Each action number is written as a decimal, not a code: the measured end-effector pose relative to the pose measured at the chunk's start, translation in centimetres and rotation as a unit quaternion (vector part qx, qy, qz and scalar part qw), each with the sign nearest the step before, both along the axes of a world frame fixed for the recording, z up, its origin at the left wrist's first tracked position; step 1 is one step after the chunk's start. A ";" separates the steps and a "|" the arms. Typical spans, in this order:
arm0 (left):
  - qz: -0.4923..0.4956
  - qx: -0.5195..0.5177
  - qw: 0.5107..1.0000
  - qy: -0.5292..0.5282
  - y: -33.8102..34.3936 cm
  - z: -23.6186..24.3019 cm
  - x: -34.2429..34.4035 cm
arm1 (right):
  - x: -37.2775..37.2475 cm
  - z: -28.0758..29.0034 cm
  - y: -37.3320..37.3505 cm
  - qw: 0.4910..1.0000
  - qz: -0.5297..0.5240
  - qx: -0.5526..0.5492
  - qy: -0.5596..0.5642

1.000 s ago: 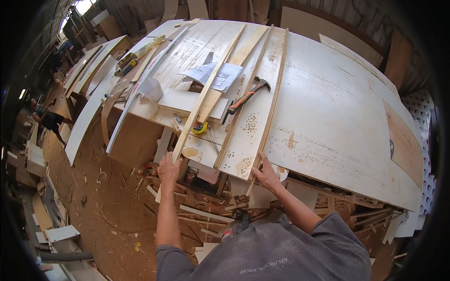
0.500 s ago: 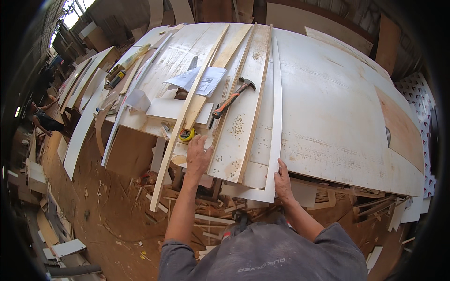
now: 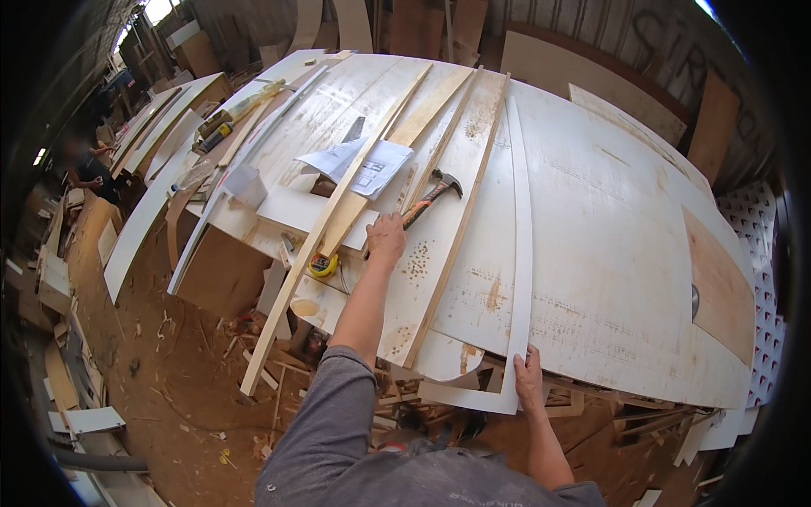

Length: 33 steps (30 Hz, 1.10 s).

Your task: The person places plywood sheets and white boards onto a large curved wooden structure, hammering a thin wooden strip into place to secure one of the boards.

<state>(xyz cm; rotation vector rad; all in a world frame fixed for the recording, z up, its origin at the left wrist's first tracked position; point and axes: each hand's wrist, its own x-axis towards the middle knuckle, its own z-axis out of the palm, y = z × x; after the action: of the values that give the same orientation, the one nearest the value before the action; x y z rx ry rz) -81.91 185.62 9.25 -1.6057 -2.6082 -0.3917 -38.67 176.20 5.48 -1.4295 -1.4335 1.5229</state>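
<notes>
A long white L-shaped strip (image 3: pixel 521 253) lies over the big white panel (image 3: pixel 608 228), its short leg past the near edge. My right hand (image 3: pixel 529 378) is closed on the strip's right side by the corner. My left hand (image 3: pixel 386 237) reaches down at the handle end of a claw hammer (image 3: pixel 431 198), fingers curled. A dark slim thing that lay there is covered by this hand, so what the fingers hold is hidden. Left of my left hand sits a yellow tape measure (image 3: pixel 323 265), beside a long wooden batten (image 3: pixel 338 203).
Printed paper sheets (image 3: pixel 372 165) lie under the batten. Another wooden batten (image 3: pixel 460 245) runs between the hammer and the white strip. A person (image 3: pixel 91 171) stands at the far left. Wood scraps litter the brown floor (image 3: pixel 186 372).
My left hand has moved away from me, from beside the tape measure to the hammer's handle end. My right hand stays on the white strip, and the view has shifted.
</notes>
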 end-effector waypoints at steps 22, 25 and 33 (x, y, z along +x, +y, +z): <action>0.153 0.058 0.986 -0.020 -10.5 3.2 -11.4 | 0.0 1.0 0.8 0.999 0.002 0.006 -0.049; 0.161 0.045 0.985 -0.031 -10.9 2.6 -12.5 | -0.7 1.5 1.2 0.999 -0.007 0.015 -0.029; 0.158 0.086 0.984 -0.004 -14.6 4.2 -10.0 | 3.8 0.4 1.4 0.998 -0.050 0.022 0.016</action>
<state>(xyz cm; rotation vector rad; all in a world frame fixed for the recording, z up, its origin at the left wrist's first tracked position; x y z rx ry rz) -91.89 171.04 13.48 -1.1153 -2.6856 -0.5821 -34.88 177.56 5.85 -1.4235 -1.3488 1.4378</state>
